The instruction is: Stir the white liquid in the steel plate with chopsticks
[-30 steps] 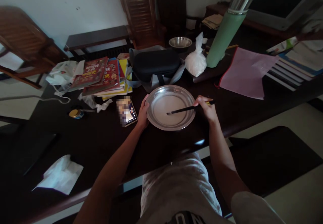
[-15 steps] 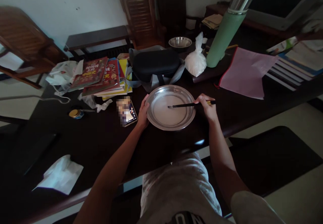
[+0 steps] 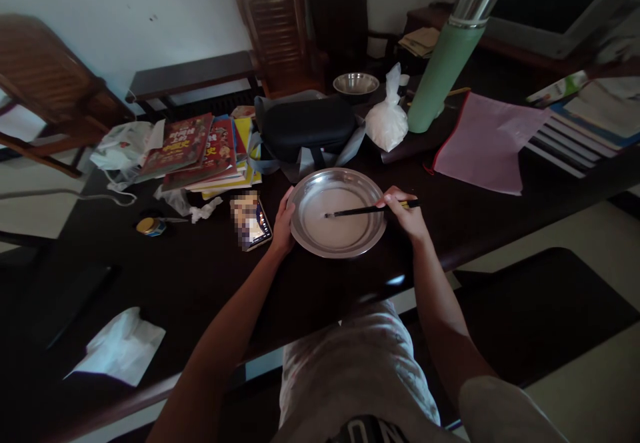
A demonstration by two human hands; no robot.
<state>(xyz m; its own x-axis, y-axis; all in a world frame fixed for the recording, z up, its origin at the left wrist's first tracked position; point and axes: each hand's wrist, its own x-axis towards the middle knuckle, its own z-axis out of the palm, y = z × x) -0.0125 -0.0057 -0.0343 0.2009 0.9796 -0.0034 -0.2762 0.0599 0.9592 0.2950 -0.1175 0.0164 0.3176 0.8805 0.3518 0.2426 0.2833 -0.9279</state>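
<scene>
The right hand [image 3: 407, 215] grips dark chopsticks [image 3: 363, 211], tips resting in pale liquid inside the metal plate [image 3: 305, 236]; the left hand [image 3: 284, 224] clasps its rim. The plate sits near the table's [image 3: 200, 276] front edge, beside a phone [image 3: 253, 220]. The liquid looks smooth, so the stirring seems well along.

Dark wooden table [image 3: 200, 276] | centre: steel plate [image 3: 305, 236], phone [image 3: 253, 224] just beside it | far side: stacked books [image 3: 200, 153], black case [image 3: 307, 126], tied white bag [image 3: 386, 123], green flask [image 3: 443, 70], pink folder [image 3: 487, 143] | near left: white tissue [image 3: 120, 346]
</scene>
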